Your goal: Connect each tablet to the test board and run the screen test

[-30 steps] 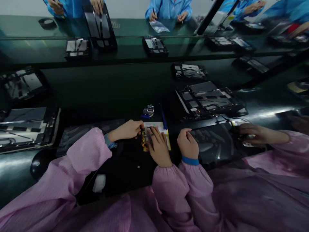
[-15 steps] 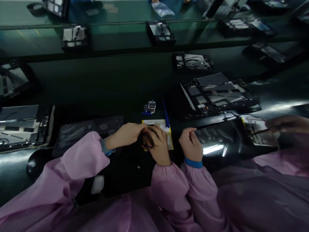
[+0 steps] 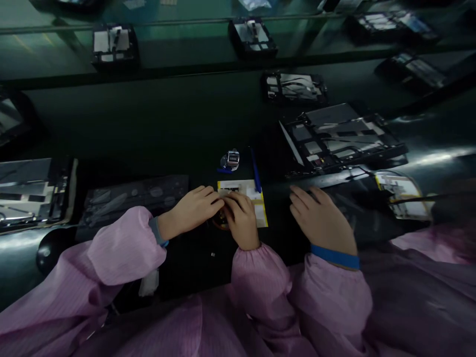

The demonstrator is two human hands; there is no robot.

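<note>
My left hand (image 3: 195,208) and my right hand (image 3: 241,218) meet over the near left part of a white sheet with yellow edges (image 3: 258,208). The fingers of my right hand curl around a small dark piece with a brownish curved edge (image 3: 222,226), mostly hidden beneath them. My left fingertips are pressed together against my right fingers, and what they pinch is hidden. Just beyond the sheet sit a silver tally counter (image 3: 232,158) and a small blue strip (image 3: 224,170). A slim blue tool (image 3: 255,169) rests partly on the sheet's far edge.
Left of the sheet lies a dark flat panel (image 3: 137,198). An opened device (image 3: 342,136) with grey parts and cables lies far right, another (image 3: 33,191) at left. Close on the right is a co-worker's hand (image 3: 323,218) with a blue wristband. More devices line the ledges behind.
My hands have drawn closer together, covering more of the dark piece. The co-worker's near hand has opened from a curled pose and moved right. The view has shifted slightly.
</note>
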